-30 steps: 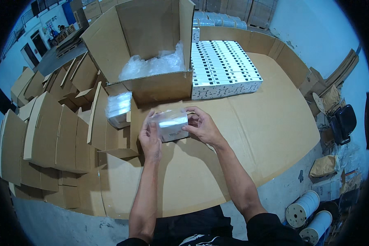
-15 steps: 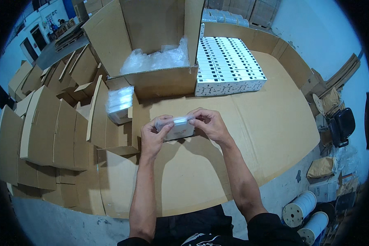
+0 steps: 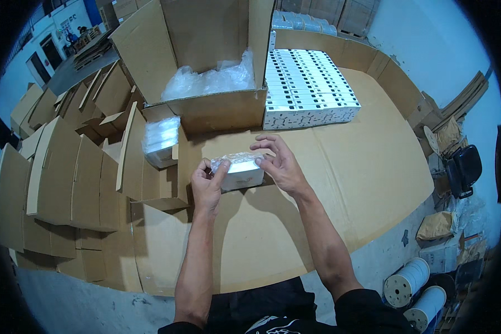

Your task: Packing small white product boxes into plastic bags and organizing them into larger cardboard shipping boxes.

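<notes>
A small white box point(image 3: 242, 179) in a clear plastic bag point(image 3: 228, 160) is held over the cardboard tabletop in front of me. My left hand point(image 3: 207, 186) grips its left end, thumb on the plastic along the top edge. On the right, my right hand point(image 3: 281, 164) has its thumb at the box's upper right corner, while its other fingers are spread and raised behind. Just left of my left hand stands an open cardboard carton point(image 3: 156, 196) with several plastic-wrapped white boxes point(image 3: 162, 142) in its far part.
A large open carton point(image 3: 222, 111) at the back holds crumpled clear plastic bags point(image 3: 209, 82). Beside it, rows of white boxes point(image 3: 312, 92) are lined up. Folded-open cartons point(image 3: 67, 172) crowd the left side. Cable spools point(image 3: 406, 283) lie on the floor at lower right.
My right hand's fingers have opened and lifted from their pinch on the plastic. The bag's plastic now lies folded over the box's top, and more of the box's front shows.
</notes>
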The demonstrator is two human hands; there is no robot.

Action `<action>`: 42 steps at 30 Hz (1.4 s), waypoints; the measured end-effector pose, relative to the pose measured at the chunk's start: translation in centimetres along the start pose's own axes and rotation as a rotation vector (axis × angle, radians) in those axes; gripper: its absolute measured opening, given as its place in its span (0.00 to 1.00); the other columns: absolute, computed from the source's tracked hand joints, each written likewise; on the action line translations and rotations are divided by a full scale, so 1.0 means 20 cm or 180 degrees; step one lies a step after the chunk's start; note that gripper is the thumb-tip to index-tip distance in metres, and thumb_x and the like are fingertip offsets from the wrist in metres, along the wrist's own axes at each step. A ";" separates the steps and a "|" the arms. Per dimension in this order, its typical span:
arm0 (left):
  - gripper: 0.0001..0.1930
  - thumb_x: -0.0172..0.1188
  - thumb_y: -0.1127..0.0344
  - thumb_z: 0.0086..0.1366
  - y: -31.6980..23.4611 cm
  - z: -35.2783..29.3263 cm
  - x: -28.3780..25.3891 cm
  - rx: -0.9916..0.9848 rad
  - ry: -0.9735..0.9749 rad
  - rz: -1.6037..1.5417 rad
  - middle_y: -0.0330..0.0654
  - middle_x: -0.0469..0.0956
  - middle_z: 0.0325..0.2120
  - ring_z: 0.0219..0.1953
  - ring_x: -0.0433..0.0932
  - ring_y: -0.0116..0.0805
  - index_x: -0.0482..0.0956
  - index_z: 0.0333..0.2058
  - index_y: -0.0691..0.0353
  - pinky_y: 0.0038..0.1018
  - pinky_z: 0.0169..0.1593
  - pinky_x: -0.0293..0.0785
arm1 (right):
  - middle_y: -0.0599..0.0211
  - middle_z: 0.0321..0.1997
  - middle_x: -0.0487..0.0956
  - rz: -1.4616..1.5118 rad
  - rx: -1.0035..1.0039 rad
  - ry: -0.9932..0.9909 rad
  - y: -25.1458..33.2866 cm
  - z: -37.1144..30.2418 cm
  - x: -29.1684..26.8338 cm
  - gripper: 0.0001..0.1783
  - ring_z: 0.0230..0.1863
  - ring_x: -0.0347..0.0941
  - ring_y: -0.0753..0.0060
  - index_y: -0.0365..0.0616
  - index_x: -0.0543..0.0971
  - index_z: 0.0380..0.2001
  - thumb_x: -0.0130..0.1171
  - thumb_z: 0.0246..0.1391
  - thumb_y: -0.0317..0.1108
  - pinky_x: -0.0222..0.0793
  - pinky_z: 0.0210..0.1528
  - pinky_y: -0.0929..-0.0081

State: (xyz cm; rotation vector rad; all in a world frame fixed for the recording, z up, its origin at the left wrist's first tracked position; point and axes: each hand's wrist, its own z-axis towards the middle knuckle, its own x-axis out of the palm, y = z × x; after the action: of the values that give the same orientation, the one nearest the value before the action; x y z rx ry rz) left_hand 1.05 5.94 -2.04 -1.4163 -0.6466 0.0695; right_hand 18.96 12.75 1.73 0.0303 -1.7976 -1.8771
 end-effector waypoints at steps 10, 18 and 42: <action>0.12 0.69 0.69 0.64 -0.05 -0.03 0.04 0.0560 -0.0260 0.0275 0.37 0.77 0.35 0.37 0.74 0.25 0.74 0.39 0.63 0.23 0.43 0.72 | 0.69 0.39 0.84 -0.1060 0.0414 0.0692 0.03 0.01 -0.10 0.13 0.34 0.74 0.86 0.39 0.84 0.48 0.67 0.60 0.30 0.70 0.31 0.82; 0.17 0.69 0.80 0.52 -0.18 -0.13 0.08 0.2844 0.0578 0.2853 0.47 0.82 0.44 0.50 0.79 0.49 0.84 0.42 0.63 0.40 0.57 0.75 | 0.65 0.42 0.85 -0.1088 0.0493 0.0836 0.05 0.01 -0.12 0.15 0.40 0.79 0.79 0.39 0.84 0.49 0.68 0.58 0.28 0.76 0.42 0.78; 0.30 0.66 0.68 0.62 -0.19 -0.65 -0.24 0.1334 0.0648 0.3633 0.54 0.71 0.61 0.66 0.67 0.55 0.70 0.63 0.63 0.45 0.68 0.63 | 0.50 0.40 0.81 -0.3344 -0.1064 0.0697 0.22 0.17 0.06 0.11 0.42 0.81 0.54 0.34 0.77 0.46 0.59 0.60 0.21 0.77 0.44 0.64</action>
State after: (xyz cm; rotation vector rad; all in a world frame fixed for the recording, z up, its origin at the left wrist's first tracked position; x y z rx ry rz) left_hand 1.83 -8.35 -0.44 -1.1955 0.3938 0.8910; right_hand 18.28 15.60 6.53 1.2037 -1.3629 -2.6809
